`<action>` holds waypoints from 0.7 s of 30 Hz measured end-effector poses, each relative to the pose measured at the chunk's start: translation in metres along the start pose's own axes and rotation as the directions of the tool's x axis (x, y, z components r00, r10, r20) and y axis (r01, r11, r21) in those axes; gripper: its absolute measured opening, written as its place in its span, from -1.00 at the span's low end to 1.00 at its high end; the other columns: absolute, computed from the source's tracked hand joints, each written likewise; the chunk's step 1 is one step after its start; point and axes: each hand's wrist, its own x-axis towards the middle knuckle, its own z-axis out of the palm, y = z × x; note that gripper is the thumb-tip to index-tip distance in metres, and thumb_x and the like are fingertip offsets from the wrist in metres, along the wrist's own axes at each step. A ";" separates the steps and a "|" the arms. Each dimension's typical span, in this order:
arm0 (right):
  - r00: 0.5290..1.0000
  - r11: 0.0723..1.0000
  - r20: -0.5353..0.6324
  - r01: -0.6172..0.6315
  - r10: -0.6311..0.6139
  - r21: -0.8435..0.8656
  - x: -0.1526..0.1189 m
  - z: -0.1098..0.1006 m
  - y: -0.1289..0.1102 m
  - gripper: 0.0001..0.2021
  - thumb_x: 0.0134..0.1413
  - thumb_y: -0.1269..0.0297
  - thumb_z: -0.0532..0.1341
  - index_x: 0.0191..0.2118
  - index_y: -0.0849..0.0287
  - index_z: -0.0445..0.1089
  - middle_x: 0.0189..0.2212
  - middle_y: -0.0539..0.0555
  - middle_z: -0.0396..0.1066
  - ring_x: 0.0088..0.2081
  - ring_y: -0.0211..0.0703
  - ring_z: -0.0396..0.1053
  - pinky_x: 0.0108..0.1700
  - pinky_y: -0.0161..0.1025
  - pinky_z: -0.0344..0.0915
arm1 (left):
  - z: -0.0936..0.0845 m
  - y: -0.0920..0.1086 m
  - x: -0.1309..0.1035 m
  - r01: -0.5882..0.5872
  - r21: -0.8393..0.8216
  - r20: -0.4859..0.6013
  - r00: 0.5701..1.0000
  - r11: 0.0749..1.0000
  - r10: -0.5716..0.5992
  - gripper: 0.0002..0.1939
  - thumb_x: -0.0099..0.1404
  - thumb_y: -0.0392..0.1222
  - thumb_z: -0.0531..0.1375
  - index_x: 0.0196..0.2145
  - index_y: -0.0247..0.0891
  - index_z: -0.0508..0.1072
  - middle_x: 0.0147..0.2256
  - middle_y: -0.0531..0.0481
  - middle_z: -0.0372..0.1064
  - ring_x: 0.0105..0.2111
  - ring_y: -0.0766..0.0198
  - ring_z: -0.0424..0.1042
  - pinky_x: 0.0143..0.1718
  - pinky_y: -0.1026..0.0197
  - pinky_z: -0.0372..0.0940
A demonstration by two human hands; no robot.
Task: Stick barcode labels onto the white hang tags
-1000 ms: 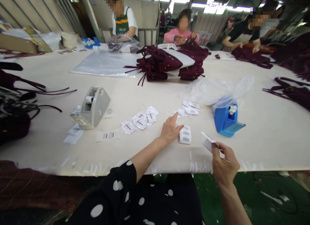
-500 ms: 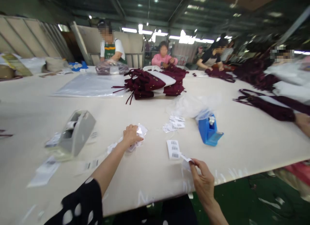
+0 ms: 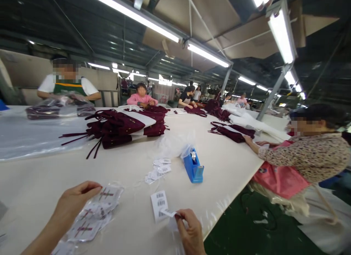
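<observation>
My left hand (image 3: pixel 75 202) is at the pile of small clear plastic packets (image 3: pixel 85 227) on the left, its thumb and forefinger pinched at the edge of the top packet (image 3: pixel 108 194). Printed coloured marks show through the packets. In my right hand (image 3: pixel 190 229), a white barcode label strip (image 3: pixel 169 213) is gripped between thumb and fingertips. Its free end lies over a barcode sticker sheet (image 3: pixel 158 202) flat on the table. Beyond that sheet lies a loose heap of white barcode tags (image 3: pixel 159 170).
A blue tape dispenser (image 3: pixel 194 169) stands behind the tags, beside crumpled clear plastic (image 3: pixel 171 143). Stacked maroon garments (image 3: pixel 117 128) lie farther back. A person in a patterned top (image 3: pixel 315 149) handles maroon garments (image 3: pixel 233 132) at the right. Other people work across the white table (image 3: pixel 219 167).
The view has swung to the right, bringing the person at the right into view. My left hand has gone from lying over the packets to pinching one. My right hand still holds the strip.
</observation>
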 end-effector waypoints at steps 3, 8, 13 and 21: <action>0.999 1.000 0.033 0.006 -0.006 -0.003 0.000 -0.003 -0.005 -0.86 0.05 0.28 0.11 -0.40 0.13 0.41 -0.49 0.04 0.42 -0.41 -0.21 0.39 -0.36 -0.34 0.33 | -0.004 0.001 -0.002 -0.018 -0.176 -0.028 1.000 0.984 0.014 -0.78 -0.20 0.02 0.21 -0.58 -0.13 0.42 -0.65 0.19 0.35 -0.56 0.26 0.29 -0.56 0.27 0.16; 0.996 0.999 0.070 -0.044 0.045 -0.023 -0.005 -0.011 -0.007 -0.82 0.02 0.20 0.14 -0.37 0.15 0.43 -0.44 0.07 0.45 -0.38 -0.17 0.40 -0.31 -0.29 0.34 | 0.001 -0.010 -0.008 -0.044 -0.372 -0.115 0.993 0.927 0.001 -0.81 -0.22 -0.12 0.23 -0.60 -0.28 0.40 -0.70 0.13 0.24 -0.63 0.38 0.17 -0.61 0.32 0.07; 0.981 0.988 0.123 -0.146 0.152 -0.059 -0.008 -0.014 -0.002 -0.74 -0.02 0.08 0.15 -0.36 0.17 0.42 -0.42 0.08 0.45 -0.37 -0.15 0.39 -0.28 -0.26 0.33 | 0.004 -0.021 -0.009 0.038 -0.302 -0.109 0.991 0.952 -0.074 -0.87 -0.07 -0.22 0.25 -0.54 -0.34 0.41 -0.64 0.12 0.26 -0.58 0.40 0.23 -0.54 0.33 0.15; 0.975 0.984 0.148 -0.157 0.169 -0.087 -0.007 -0.011 -0.002 -0.68 -0.04 0.01 0.15 -0.34 0.18 0.42 -0.41 0.09 0.44 -0.37 -0.13 0.38 -0.26 -0.25 0.31 | -0.006 -0.022 -0.012 0.043 -0.258 -0.008 0.999 0.965 -0.047 -0.78 0.23 -0.14 0.12 -0.26 -0.36 0.40 -0.32 0.00 0.36 -0.36 0.32 0.36 -0.38 0.24 0.30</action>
